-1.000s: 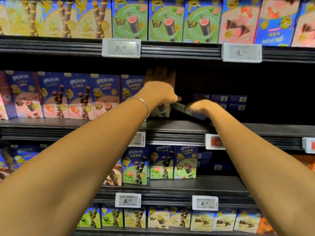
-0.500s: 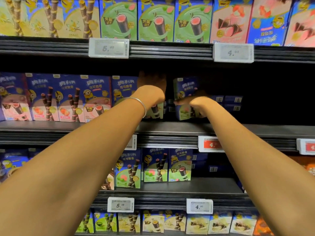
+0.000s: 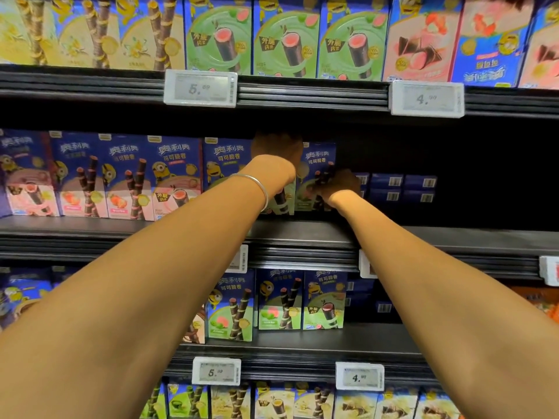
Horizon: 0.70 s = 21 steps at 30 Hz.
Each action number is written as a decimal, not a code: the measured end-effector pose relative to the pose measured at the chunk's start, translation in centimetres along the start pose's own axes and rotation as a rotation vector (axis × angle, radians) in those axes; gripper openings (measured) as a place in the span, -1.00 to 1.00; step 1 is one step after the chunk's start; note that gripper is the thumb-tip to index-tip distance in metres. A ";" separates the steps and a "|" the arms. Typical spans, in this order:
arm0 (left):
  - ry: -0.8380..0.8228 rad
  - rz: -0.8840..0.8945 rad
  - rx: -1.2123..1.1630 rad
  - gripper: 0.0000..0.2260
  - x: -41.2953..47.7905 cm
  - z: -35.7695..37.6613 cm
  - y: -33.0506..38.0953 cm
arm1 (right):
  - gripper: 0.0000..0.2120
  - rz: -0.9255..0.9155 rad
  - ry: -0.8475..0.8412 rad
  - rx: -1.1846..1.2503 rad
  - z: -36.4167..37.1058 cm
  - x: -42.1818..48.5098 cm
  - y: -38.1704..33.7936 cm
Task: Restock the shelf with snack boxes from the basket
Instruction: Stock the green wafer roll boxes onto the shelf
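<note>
Middle shelf (image 3: 453, 237): the snack box (image 3: 316, 160) stands upright, long axis vertical, at the right end of the front row (image 3: 127, 176), straight ahead of both hands and just beside its left neighbour (image 3: 284, 204). The right hand (image 3: 340, 187) is the nearer, fingers curled round the box's right edge. The left hand (image 3: 276, 152) lies in shadow over the neighbour's top, and I cannot tell whether it grips or only steadies. Further right, blue boxes (image 3: 393, 189) sit stacked low at the shelf's back, barcodes outward; no basket in sight.
</note>
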<state>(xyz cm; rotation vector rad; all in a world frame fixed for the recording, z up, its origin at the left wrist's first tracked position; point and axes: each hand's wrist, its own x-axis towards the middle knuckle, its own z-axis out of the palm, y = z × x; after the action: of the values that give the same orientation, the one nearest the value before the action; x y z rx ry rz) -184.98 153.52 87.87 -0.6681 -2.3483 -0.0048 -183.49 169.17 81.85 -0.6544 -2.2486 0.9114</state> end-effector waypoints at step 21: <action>0.326 0.100 -0.785 -0.53 -10.8 -2.4 -3.3 | -0.67 0.014 0.073 0.441 -4.5 -8.3 -1.9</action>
<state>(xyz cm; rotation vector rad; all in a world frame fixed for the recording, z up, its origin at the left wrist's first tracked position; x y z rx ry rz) -178.18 145.26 83.61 -1.0532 -1.9482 -0.9534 -175.10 164.67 82.84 -0.4898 -1.8899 1.3146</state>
